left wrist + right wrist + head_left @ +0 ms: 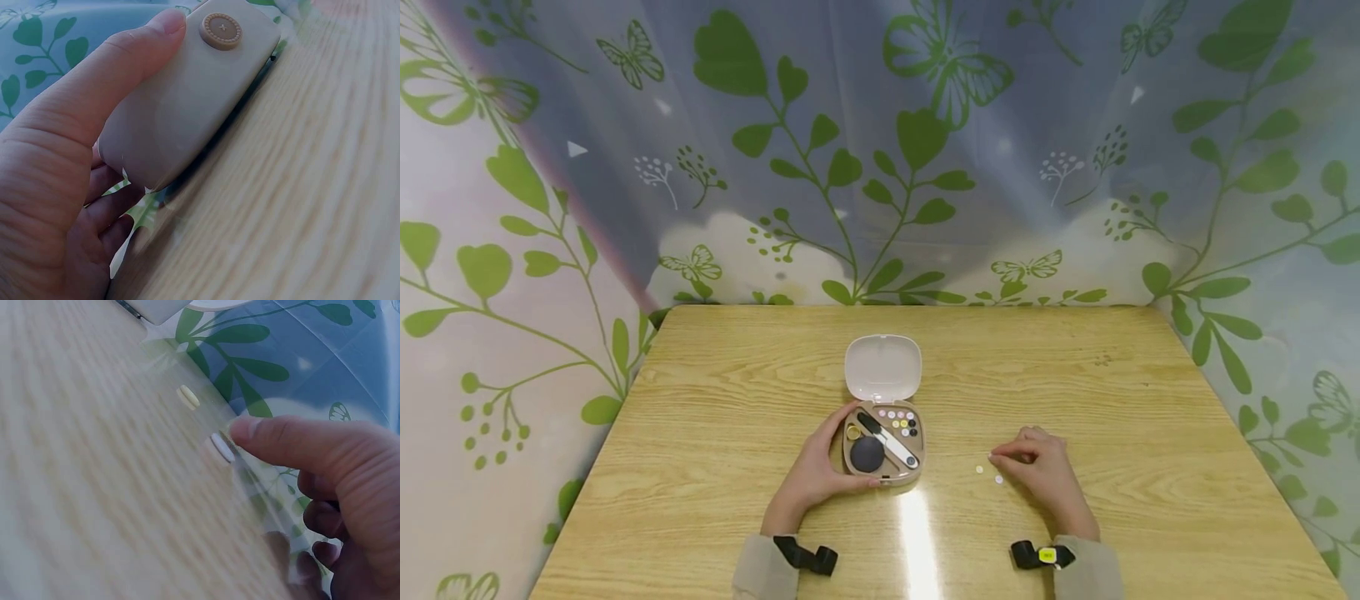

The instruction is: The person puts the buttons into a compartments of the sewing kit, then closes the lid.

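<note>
A white button (998, 480) lies beside the right grip (1045, 467), which perhaps pinches another.

A curtain (820, 100) hangs behind the table (737, 400). The case (898, 481) on it has its lid (883, 367) behind and the left hand (816, 471) around its left side. Inside, a tool (891, 443) runs back left to front right, discs (903, 424) on its right, a ring (853, 432) on its left, a puck (867, 454) before the ring. Right of the case lie two loose discs (979, 469), a third disc (990, 455) at the fingertips of the right hand (1045, 467).
</note>
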A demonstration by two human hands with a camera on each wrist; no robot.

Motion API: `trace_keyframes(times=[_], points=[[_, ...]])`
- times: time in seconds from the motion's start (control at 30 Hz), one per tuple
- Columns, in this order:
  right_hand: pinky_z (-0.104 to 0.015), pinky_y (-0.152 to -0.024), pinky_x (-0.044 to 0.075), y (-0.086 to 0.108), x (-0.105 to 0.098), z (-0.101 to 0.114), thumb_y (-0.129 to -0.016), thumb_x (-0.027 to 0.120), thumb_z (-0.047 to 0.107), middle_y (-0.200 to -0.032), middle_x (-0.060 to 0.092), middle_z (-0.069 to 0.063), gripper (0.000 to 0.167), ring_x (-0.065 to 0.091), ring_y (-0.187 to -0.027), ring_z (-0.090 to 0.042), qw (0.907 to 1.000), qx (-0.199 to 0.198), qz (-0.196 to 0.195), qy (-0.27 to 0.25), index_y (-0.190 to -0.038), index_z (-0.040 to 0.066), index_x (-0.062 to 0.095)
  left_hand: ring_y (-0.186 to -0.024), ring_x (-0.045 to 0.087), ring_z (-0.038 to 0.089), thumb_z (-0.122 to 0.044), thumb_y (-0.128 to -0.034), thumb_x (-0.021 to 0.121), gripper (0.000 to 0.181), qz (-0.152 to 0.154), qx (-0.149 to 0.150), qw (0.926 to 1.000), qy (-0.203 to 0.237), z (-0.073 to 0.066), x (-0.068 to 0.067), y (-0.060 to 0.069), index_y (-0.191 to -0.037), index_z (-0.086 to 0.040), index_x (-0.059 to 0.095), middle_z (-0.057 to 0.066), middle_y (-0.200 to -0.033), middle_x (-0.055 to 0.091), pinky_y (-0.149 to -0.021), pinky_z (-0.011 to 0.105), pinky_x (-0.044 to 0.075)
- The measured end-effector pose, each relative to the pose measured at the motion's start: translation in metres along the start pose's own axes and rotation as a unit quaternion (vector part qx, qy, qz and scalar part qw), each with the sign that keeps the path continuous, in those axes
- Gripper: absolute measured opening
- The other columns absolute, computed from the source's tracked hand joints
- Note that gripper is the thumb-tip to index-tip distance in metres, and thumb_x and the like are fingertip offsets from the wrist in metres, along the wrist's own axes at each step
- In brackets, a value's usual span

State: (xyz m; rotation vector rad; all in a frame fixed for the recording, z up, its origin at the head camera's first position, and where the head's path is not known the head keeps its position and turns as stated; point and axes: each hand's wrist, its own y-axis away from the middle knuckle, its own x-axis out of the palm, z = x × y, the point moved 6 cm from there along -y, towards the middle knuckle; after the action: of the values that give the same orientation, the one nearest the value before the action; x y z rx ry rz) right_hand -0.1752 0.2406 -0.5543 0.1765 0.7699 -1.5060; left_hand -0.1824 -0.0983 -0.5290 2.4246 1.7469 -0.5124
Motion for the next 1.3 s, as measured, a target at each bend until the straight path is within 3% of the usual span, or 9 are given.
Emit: trace_keyframes(times=[0.17,0.37,0.47,0.6,0.7,0.8,0.9,1.13,1.3], points=[[-0.026,-0.057,0.03,-0.003,0.002,0.004,-0.073,0.088,0.009,-0.061,0.042,0.011,0.013,0.037,-0.062,-0.008,0.9999,0.007,0.01,-0.007,-0.079,0.018,0.08,-0.142,0.036,0.026,-0.019,-0.0596,0.098,0.112,0.0,0.002,1.0,-0.006,0.005,0.001,-0.002,-0.153,-0.013,0.037,0.01,-0.152,0.043,-0.116,0.051,0.026],[-0.027,-0.056,0.031,-0.01,0.004,0.008,-0.074,0.088,0.011,-0.062,0.042,0.01,0.012,0.037,-0.062,-0.008,0.9997,0.015,0.016,-0.005,-0.08,0.018,0.081,-0.142,0.035,0.021,-0.024,-0.0552,0.1,0.117,-0.01,-0.003,0.9999,-0.004,0.035,0.006,-0.007,-0.153,-0.025,0.037,-0.001,-0.152,0.042,-0.117,0.05,0.025],[-0.033,-0.069,0.028,-0.013,0.006,0.012,-0.074,0.087,0.009,-0.061,0.041,0.01,0.012,0.036,-0.061,-0.008,0.9998,0.002,0.018,-0.01,-0.08,0.017,0.081,-0.141,0.035,0.018,-0.034,-0.0541,0.1,0.117,-0.013,0.006,0.9999,-0.008,0.042,0.006,-0.008,-0.153,-0.03,0.037,-0.007,-0.151,0.043,-0.116,0.05,0.027],[-0.033,-0.071,0.025,-0.018,0.006,0.021,-0.073,0.087,0.006,-0.061,0.04,0.012,0.014,0.034,-0.059,-0.006,0.9996,-0.024,0.015,-0.006,-0.08,0.016,0.081,-0.141,0.036,0.019,-0.043,-0.0536,0.098,0.116,-0.014,0.016,0.9997,-0.01,0.043,0.005,-0.008,-0.152,-0.031,0.038,-0.008,-0.15,0.043,-0.115,0.052,0.028],[-0.026,-0.057,0.029,-0.023,0.007,0.028,-0.072,0.087,0.003,-0.061,0.04,0.012,0.015,0.032,-0.059,-0.005,0.9989,-0.045,0.008,-0.007,-0.079,0.014,0.081,-0.141,0.036,0.018,-0.044,-0.0531,0.098,0.117,-0.015,0.013,0.9997,-0.012,0.043,0.005,-0.008,-0.152,-0.032,0.038,-0.009,-0.15,0.043,-0.115,0.05,0.028],[-0.023,-0.053,0.028,-0.03,0.009,0.035,-0.071,0.087,0.001,-0.061,0.039,0.011,0.015,0.03,-0.059,-0.005,0.9978,-0.065,0.005,-0.013,-0.078,0.013,0.081,-0.141,0.036,0.018,-0.044,-0.0533,0.098,0.116,-0.014,0.011,0.9997,-0.013,0.042,0.004,-0.008,-0.152,-0.032,0.038,-0.009,-0.15,0.042,-0.116,0.05,0.028],[-0.025,-0.058,0.027,-0.036,0.011,0.042,-0.071,0.087,0.001,-0.061,0.04,0.011,0.016,0.031,-0.06,-0.005,0.9969,-0.078,0.002,-0.013,-0.077,0.014,0.081,-0.141,0.036,0.018,-0.044,-0.0538,0.098,0.116,-0.014,0.012,0.9997,-0.015,0.042,0.004,-0.008,-0.152,-0.033,0.037,-0.008,-0.151,0.042,-0.116,0.05,0.027],[-0.021,-0.055,0.026,-0.048,0.02,0.059,-0.071,0.086,0.001,-0.06,0.042,0.01,0.012,0.033,-0.06,-0.006,0.9911,-0.128,0.005,-0.035,-0.075,0.01,0.08,-0.141,0.036,0.018,-0.044,-0.054,0.098,0.116,-0.012,0.015,0.9997,-0.017,0.041,0.005,-0.008,-0.153,-0.032,0.037,-0.008,-0.151,0.042,-0.116,0.049,0.028],[-0.023,-0.059,0.026,-0.053,0.027,0.067,-0.076,0.086,0.013,-0.059,0.042,0.009,0.006,0.034,-0.059,-0.01,0.9867,-0.157,0.009,-0.043,-0.076,0.009,0.08,-0.141,0.036,0.018,-0.045,-0.0537,0.098,0.117,-0.012,0.016,0.9997,-0.016,0.042,0.005,-0.008,-0.153,-0.032,0.037,-0.009,-0.151,0.042,-0.115,0.049,0.028]])
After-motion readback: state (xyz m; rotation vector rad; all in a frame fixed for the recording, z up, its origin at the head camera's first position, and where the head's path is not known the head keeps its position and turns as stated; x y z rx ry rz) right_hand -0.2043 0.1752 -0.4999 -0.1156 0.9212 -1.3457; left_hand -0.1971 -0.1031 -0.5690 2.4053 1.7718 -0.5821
